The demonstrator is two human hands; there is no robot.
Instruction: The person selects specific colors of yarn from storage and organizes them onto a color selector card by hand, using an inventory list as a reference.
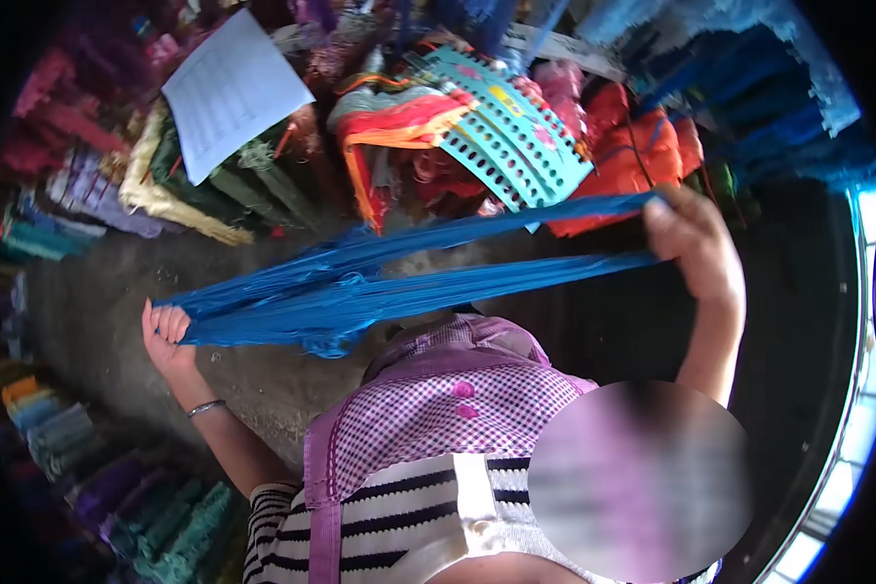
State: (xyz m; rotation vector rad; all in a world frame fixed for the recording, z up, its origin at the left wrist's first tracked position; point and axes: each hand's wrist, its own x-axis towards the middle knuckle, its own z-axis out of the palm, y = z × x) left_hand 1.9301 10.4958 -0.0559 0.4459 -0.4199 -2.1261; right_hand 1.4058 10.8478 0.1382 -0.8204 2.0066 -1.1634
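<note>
A hank of bright blue yarn [360, 297] is stretched as a long loop between my two hands, in front of my chest. My left hand [170, 331], a bracelet on its wrist, is closed round one end. At the other end, higher up, my right hand [689, 229] grips the loop; motion blurs its fingers a little. Two bands of strands run apart towards the right hand and come together near the left. Loose, tangled threads hang from the middle. Beyond the yarn lies a turquoise card with rows of holes [511, 127], with red, orange and grey threads [409, 117] beside it.
A printed white sheet [236, 97] lies on hanks of yarn at the upper left. Orange-red hanks [633, 151] lie beyond my right hand, with blue hanks [749, 107] farther right. Several coloured bundles [156, 516] line the left side. The floor [97, 311] is grey.
</note>
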